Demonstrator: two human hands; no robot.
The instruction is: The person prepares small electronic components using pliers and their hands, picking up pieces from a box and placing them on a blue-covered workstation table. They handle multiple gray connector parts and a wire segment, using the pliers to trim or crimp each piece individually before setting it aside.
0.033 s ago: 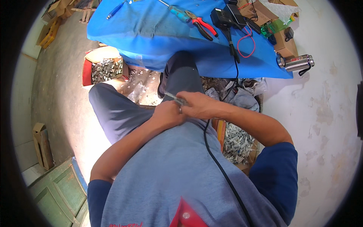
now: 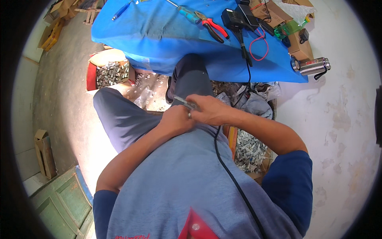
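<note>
My two hands meet over my lap, in front of my waist. My right hand (image 2: 209, 109) is closed, its fingers gripping a thin, narrow greyish strip (image 2: 181, 100) that sticks out forward and to the left; its exact kind does not show. My left hand (image 2: 177, 119) is curled shut right against the right one. A tiny pale, shiny spot (image 2: 190, 115) shows where the hands touch, too small to name. Whatever the left fingers grip is hidden.
Ahead, a blue-covered table (image 2: 159, 36) carries red-handled pliers (image 2: 215, 30), a teal-handled screwdriver (image 2: 188, 14), black adapters (image 2: 232, 19) and a steel flask (image 2: 314, 66). A box of small metal parts (image 2: 112, 74) stands beneath its left. A black cable (image 2: 234, 179) crosses my body. Shredded paper (image 2: 250, 151) lies right.
</note>
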